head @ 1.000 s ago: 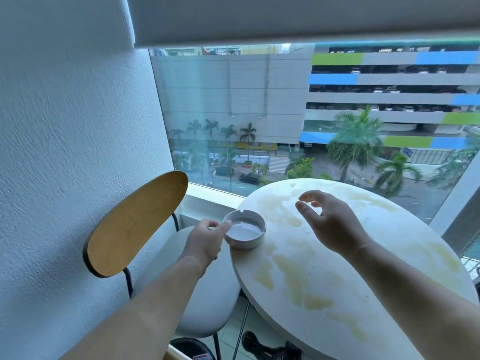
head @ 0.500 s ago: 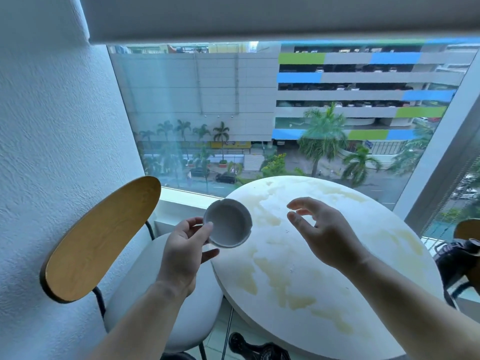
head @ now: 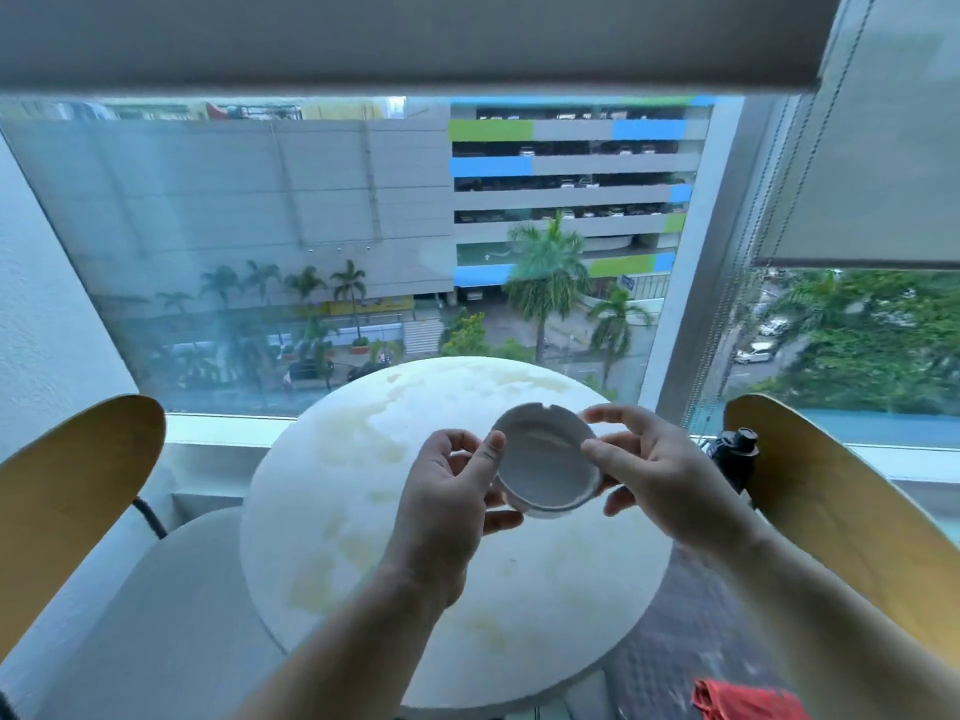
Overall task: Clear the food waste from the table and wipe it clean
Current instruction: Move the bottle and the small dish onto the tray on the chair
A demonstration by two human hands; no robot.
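Above table (head: 363,511): left hand (head: 441,511), right hand (head: 670,480) grip tilted ashtray (head: 545,465), apparently; fingers (head: 615,504) beneath partly hidden.

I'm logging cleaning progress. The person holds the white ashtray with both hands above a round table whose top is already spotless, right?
Not spotless: the head view shows yellowish stains spread across the round table. The rest holds: the left hand and right hand hold the white ashtray above it.
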